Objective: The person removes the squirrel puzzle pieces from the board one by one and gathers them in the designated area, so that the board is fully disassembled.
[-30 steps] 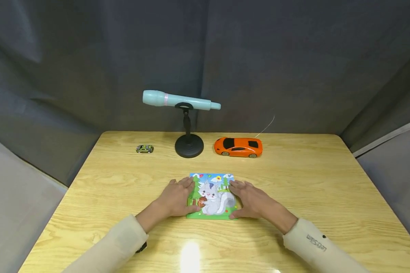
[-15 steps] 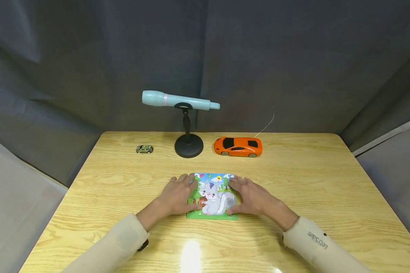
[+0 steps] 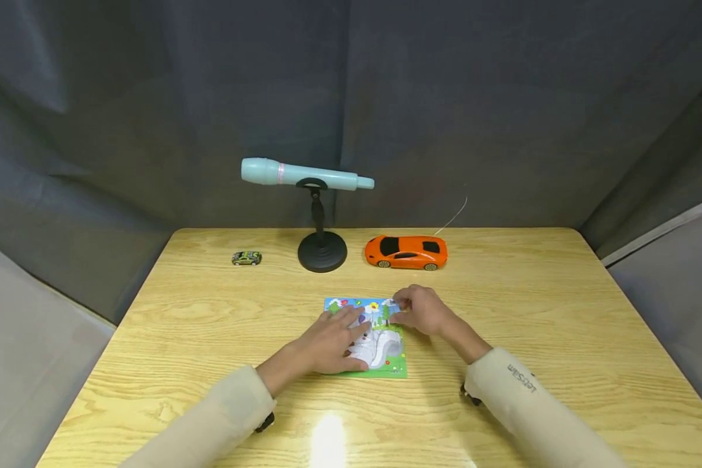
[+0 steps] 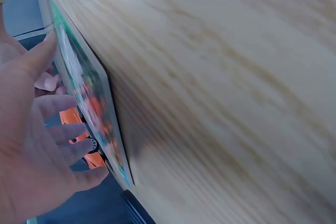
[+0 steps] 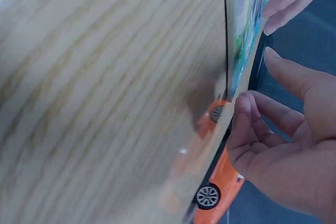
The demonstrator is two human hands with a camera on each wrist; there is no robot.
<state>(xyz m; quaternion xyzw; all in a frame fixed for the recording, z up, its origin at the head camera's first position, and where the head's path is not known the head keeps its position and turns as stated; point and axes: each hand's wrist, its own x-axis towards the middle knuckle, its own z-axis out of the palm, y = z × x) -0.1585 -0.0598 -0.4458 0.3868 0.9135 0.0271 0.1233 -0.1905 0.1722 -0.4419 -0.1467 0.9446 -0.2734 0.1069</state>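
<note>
while the squirrel picture board [image 3: 380, 348] is lying flat on the tabletop [image 3: 532, 305], about midway between its left and right edges, the two hands are no longer flanking it evenly as they were half a second ago. the left hand [image 3: 330, 341] is now reaching across the board's left half and covering much of the squirrel's face, its fingers spreading loosely and not closing round anything; whether they are pressing on the surface, i cannot tell. the right hand [image 3: 424, 311] is now working at the board's far right corner, its fingers bending inward where they were lying straighter before, with the thumb standing apart from them; whether they are pinching the corner or a bit of it, the views are not showing clearly. this change is suggesting a shift from framing the board with both hands to steadying it with one and handling its corner with the other. meanwhile the orange toy car [image 3: 406, 252] and the microphone [image 3: 304, 175] on its black stand [image 3: 322, 252] are staying near the tabletop's far edge, the small patterned car [image 3: 246, 258] sitting towards its far left corner.
</note>
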